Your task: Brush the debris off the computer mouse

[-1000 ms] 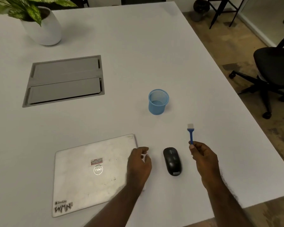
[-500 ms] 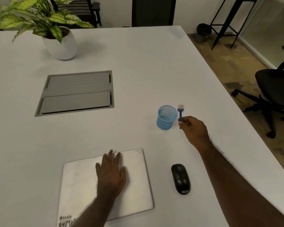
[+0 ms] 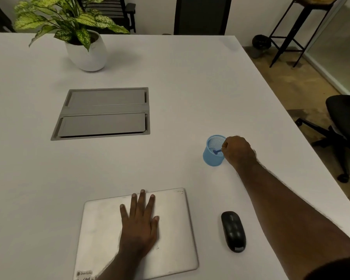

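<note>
Two hands showed in the head view, both placed here against the black computer mouse (image 3: 233, 231) lying on the white table (image 3: 190, 87). The left hand (image 3: 138, 225) rested flat to the left of the mouse, its fingers (image 3: 142, 201) spread and holding nothing, palm down on the closed silver laptop (image 3: 101, 229). The right hand (image 3: 237, 151) reached well beyond the mouse, curled shut at the rim of a blue mesh pen cup (image 3: 213, 151). Its fingers pinched the blue brush (image 3: 217, 151), whose visible end dipped inside the cup; whether bristles or handle pointed down I could not tell. Farther off from the mouse sat a grey cable hatch (image 3: 103, 114) and a potted plant (image 3: 85, 49).

No debris could be made out on the mouse at this size. Judged from the layout, brushing looked finished and only dropping the brush in the cup and withdrawing the hand remained.
</note>
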Demonstrator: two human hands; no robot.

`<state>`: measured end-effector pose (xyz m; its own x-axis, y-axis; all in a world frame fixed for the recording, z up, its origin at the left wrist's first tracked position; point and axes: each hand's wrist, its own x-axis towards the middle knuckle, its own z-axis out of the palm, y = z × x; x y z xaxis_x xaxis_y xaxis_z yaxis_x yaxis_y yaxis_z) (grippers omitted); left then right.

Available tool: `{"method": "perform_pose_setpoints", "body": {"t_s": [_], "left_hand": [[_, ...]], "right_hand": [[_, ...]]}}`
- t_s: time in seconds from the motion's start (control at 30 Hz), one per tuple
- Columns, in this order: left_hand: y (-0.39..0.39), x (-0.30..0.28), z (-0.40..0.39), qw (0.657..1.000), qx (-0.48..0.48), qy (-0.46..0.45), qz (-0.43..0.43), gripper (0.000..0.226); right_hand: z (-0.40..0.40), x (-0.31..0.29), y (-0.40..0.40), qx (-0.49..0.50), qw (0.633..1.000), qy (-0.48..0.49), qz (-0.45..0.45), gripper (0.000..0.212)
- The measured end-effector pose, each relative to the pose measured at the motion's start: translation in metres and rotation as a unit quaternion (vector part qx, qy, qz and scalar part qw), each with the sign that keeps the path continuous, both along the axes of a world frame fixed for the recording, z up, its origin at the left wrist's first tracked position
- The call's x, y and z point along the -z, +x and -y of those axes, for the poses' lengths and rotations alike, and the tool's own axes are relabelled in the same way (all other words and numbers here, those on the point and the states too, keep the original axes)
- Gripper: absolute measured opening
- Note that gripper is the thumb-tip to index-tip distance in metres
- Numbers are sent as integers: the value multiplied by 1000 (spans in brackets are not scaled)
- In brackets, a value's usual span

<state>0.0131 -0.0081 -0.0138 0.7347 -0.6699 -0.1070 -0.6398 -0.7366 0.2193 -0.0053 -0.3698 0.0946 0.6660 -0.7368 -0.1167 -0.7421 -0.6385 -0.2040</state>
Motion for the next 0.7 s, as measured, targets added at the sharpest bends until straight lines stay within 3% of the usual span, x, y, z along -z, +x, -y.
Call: {"method": "perform_pose_setpoints", "body": {"t_s": [0.4,0.7], "left_hand": [[-1,-4,0,1000,-2,11,-14,60],[4,-53,2,1000,-17,20,-3,69]], "right_hand": [[-15,0,-4,-12,997,-71,-1,32],[-24,-29,-35,-7,998,-41,55,33]]}}
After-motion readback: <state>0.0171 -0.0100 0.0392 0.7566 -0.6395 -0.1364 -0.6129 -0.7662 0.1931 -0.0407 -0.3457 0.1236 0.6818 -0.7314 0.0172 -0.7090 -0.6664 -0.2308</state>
